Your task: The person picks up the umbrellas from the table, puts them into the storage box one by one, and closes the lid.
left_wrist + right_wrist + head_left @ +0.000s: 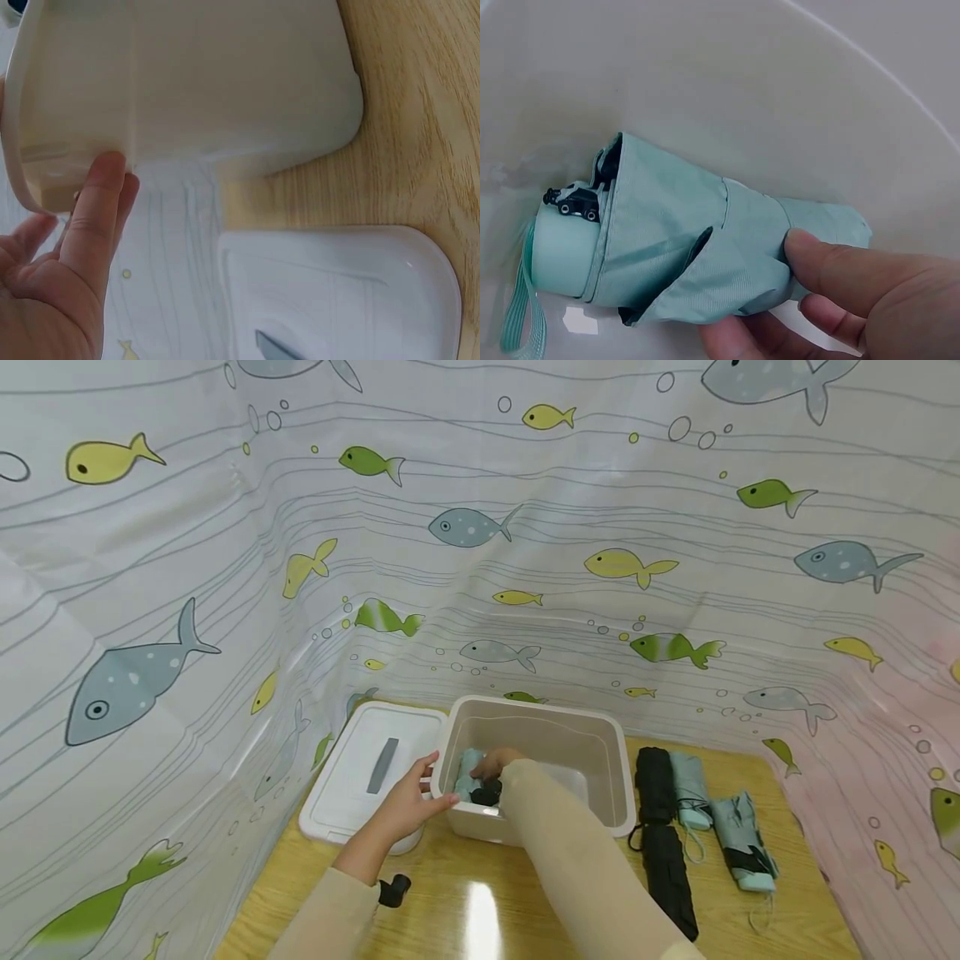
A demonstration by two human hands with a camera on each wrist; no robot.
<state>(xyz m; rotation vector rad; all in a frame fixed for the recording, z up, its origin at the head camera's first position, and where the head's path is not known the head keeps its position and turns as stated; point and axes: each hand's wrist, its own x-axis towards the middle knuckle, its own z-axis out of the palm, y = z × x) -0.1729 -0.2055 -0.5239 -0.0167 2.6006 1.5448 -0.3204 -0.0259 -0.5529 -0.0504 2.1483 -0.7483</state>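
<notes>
- box [540,731]: open-topped; the step in hand looks like laying an umbrella inside it.
- lid [356,768]: off, lying just left of the box.
- four other folded umbrellas [691,785]: to the box's right.
- mint umbrella [697,240]: inside the box, along its left side.
- left hand [408,806]: thumb and fingers spread, gripping the near left corner.
- right hand [877,296]: thumb and fingers narrowed around the mint umbrella; next seems to call for a gentle release.
</notes>
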